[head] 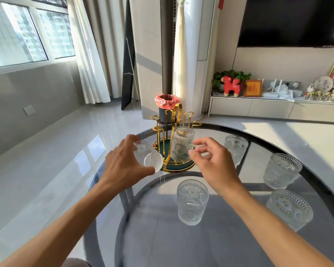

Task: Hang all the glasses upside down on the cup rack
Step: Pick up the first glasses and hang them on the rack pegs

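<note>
1. A gold wire cup rack (174,120) with looped pegs and a dark green round base stands at the far edge of a round smoked-glass table (162,237).
2. One clear embossed glass tumbler (182,144) already hangs upside down on a near peg of the rack; it shows vertical ribs above and a round medallion pattern below.
3. The left hand (123,164) grips a second clear patterned glass (148,157), fingers wrapped over its side, and holds it tilted with the mouth turned toward the camera, just left of the rack's base.
4. The right hand (212,160) is empty, its fingers loosely spread and curled, just beside the hung tumbler; whether a fingertip touches it cannot be told.
5. Four more ribbed clear glasses stand upright on the table: one near the centre (192,202), one right of the rack (236,148), and two at the right edge (281,170) (289,209).
</note>
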A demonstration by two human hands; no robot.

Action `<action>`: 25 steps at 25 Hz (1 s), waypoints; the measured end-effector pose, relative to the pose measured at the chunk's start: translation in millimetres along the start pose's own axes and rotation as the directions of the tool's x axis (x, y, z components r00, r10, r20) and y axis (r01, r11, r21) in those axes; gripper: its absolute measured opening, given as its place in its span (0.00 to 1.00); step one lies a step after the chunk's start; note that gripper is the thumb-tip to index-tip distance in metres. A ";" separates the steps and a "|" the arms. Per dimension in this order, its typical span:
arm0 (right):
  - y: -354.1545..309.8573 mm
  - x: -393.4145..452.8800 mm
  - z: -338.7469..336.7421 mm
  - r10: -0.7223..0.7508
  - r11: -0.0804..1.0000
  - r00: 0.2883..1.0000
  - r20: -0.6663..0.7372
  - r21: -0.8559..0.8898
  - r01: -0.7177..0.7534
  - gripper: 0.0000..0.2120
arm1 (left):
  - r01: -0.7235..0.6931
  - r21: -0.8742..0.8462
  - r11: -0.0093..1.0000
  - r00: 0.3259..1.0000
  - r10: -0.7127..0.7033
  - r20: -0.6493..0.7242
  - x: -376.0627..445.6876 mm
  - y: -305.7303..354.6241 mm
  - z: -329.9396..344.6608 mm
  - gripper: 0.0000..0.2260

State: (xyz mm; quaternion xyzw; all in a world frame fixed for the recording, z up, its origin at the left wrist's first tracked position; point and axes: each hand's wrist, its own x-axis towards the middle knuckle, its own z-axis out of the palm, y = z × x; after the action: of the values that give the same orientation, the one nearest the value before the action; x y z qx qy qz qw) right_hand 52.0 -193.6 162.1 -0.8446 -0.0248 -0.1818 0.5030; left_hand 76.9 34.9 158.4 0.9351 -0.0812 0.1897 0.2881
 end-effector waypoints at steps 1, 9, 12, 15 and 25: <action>-9.4 0.1 -1.4 0.122 0.983 0.987 0.104 0.126 -0.135 0.15 | -0.107 -0.083 0.991 0.993 0.102 -0.062 -2.9 12.2 -7.2 0.35; -39.8 15.4 -16.2 0.350 0.534 0.857 0.378 0.671 -0.514 0.22 | -0.461 -0.265 0.847 0.887 0.432 -0.163 2.4 73.7 -2.0 0.34; -26.6 38.7 -29.7 0.373 0.673 0.921 0.107 0.652 -0.349 0.22 | -0.490 -0.201 0.848 0.872 0.480 -0.098 25.3 74.6 8.7 0.23; -13.8 69.7 -43.7 0.220 0.891 0.959 -0.177 0.437 -0.123 0.21 | -0.434 -0.120 0.893 0.900 0.425 -0.092 72.2 70.7 12.7 0.21; 50.2 146.1 -23.8 -0.133 0.968 0.990 -0.051 -0.222 0.119 0.28 | -0.468 -0.084 0.880 0.830 0.471 0.299 177.8 32.8 51.5 0.30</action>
State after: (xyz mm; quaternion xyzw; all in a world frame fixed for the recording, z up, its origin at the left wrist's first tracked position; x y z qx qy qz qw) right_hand 192.8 -259.4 178.6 -0.8850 -0.0417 -0.2428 0.3950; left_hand 246.8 -28.9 207.2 0.9034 -0.3530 0.1051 0.2196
